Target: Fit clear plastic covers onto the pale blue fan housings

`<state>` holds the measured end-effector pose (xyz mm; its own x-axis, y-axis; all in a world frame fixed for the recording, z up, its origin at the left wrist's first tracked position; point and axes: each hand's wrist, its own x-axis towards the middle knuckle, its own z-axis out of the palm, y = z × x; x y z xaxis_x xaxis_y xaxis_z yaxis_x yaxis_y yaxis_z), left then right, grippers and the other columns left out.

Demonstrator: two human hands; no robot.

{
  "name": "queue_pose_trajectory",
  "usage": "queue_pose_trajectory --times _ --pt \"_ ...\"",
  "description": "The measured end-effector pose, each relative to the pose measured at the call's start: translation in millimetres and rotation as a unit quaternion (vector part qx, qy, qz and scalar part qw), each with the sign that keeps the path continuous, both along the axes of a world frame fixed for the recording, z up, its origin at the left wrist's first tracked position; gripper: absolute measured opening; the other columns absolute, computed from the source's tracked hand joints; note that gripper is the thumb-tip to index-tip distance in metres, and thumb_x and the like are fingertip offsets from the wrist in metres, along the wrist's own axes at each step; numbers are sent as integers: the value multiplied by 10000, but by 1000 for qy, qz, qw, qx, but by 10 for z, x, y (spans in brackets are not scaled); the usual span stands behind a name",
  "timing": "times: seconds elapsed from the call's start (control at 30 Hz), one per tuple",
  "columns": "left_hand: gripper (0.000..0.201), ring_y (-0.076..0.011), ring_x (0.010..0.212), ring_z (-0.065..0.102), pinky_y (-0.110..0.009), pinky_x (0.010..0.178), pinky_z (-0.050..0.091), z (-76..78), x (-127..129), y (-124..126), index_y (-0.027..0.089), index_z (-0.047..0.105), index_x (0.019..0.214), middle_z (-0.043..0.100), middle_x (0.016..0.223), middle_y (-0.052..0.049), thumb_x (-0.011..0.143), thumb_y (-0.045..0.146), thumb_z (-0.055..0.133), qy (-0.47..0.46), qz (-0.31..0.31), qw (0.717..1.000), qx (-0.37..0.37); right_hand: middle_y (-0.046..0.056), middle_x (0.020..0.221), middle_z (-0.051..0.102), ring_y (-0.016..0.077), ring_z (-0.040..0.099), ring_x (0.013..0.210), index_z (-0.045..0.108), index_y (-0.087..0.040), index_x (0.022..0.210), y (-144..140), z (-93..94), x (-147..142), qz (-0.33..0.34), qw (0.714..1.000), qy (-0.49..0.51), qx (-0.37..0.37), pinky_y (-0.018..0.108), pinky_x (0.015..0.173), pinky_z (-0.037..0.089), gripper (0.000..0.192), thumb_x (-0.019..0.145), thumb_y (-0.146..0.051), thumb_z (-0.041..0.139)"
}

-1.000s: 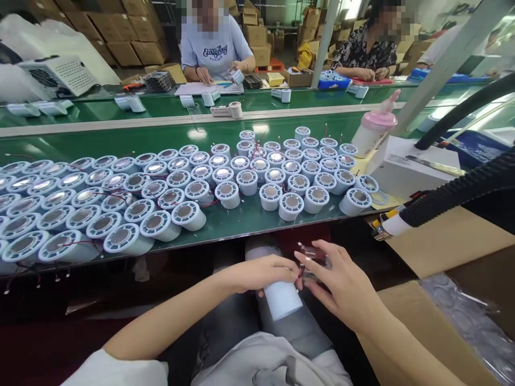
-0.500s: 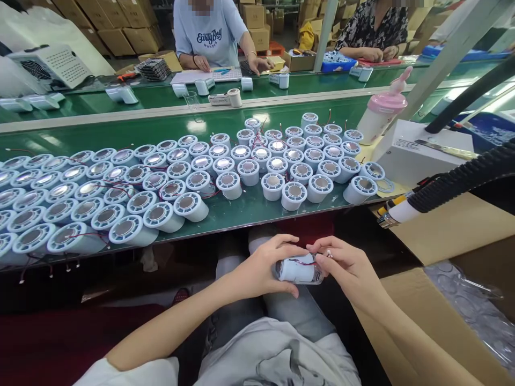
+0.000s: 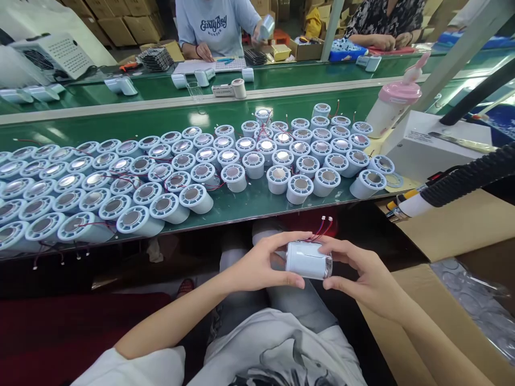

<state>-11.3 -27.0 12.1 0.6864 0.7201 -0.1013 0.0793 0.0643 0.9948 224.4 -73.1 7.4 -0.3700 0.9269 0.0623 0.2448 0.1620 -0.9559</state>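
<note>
My left hand (image 3: pixel 257 264) and my right hand (image 3: pixel 362 273) both grip one white cylindrical part (image 3: pixel 306 260), held sideways over my lap below the bench edge. Thin red wires with small white plugs (image 3: pixel 325 222) rise from its top. A clear cap sits on its right end by my right fingers. Several matching white cylinders with metal discs (image 3: pixel 193 166) stand packed on the green conveyor belt (image 3: pixel 249 206) just beyond my hands.
A pink-capped bottle (image 3: pixel 392 107) and a white box (image 3: pixel 430 147) stand at the right, with a black corrugated hose (image 3: pixel 466 179) across them. An open cardboard box with clear plastic (image 3: pixel 475 305) is at lower right. Two people work across the far belt.
The cylinder went from upright on my lap to lying sideways between both hands, lifted slightly, its wires now sticking up. The view shifted down a little.
</note>
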Motion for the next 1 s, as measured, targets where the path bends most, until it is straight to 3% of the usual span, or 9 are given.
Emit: queue_pose_trajectory --times 0.2,0.43,0.73,1.0 --pt "760 -260 1250 512 -354 990 483 22 -30 -13 317 509 1342 516 1384 -77 657 230 825 -1 -21 998 56 34 1232 596 214 629 1065 557 -301 1147 8 77 29 7 994 26 -102 350 926 538 388 806 -297 741" --pt "760 -278 1324 443 -399 1042 445 43 -46 -22 305 499 1353 503 1413 -86 666 247 818 8 -30 996 80 68 1099 612 201 612 972 538 -237 1136 37 108 4 20 979 92 -181 311 786 551 365 834 -357 703" --pt "733 -270 1335 431 -372 1032 452 73 -52 -3 293 493 1359 500 1418 -85 694 241 797 15 -45 994 95 14 890 622 118 622 700 509 -204 1063 49 81 -62 -15 946 157 -285 232 620 554 374 850 -475 652" --pt "740 -268 1338 430 -376 1029 456 51 -63 -14 310 479 1366 492 1429 -74 701 218 790 3 -48 994 95 -8 659 640 135 648 512 466 -185 976 34 8 -147 -56 914 181 -358 197 451 522 482 825 -629 580"
